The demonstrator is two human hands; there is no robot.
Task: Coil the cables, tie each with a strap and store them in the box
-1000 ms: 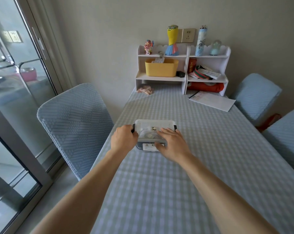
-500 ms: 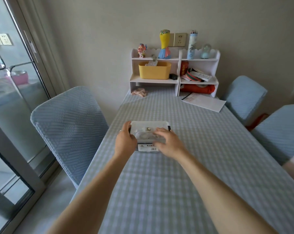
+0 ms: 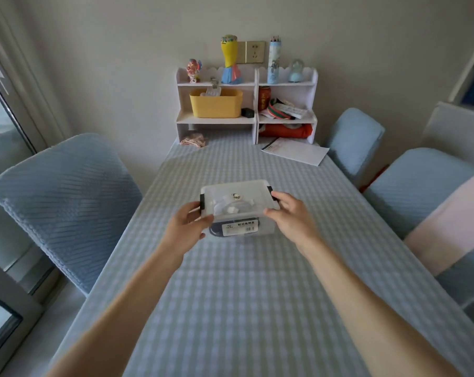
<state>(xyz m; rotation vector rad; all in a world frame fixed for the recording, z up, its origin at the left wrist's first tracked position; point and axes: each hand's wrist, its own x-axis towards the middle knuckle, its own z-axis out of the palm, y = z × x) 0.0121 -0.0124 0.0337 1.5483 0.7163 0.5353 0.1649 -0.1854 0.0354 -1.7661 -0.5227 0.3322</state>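
your two bare forearms reach out over the pale blue checked tablecloth (image 3: pixel 230 308) that covers the table. your left hand (image 3: pixel 188 225) grips the left end of the clear plastic lidded storage box (image 3: pixel 239 205), thumb curled over the near left corner of the lid, the other fingers wrapped round the side by the dark left latch (image 3: pixel 202 202). your right hand (image 3: pixel 291 217) holds the right end the same way, thumb on the near right corner, fingers bent round the side next to the dark right latch (image 3: pixel 270 191). the box sits between both hands near the middle of the table, lid on, with a white printed label (image 3: pixel 239 229) on its near wall. through the plastic you can make out dark coiled cable (image 3: pixel 216 232) low down and paler coiled cable (image 3: pixel 230 206) under the lid; whether the box rests on the cloth or is just off it, you cannot tell.

blue quilted chair covers stand to either side: one chair (image 3: pixel 64 202) on the left, two on the right. farther back a white sheet of paper (image 3: pixel 295 151) lies on the cloth. at the far end a white two-bay desk shelf (image 3: pixel 246 104) stands against the wall, holding a yellow plastic bin (image 3: pixel 216 102).
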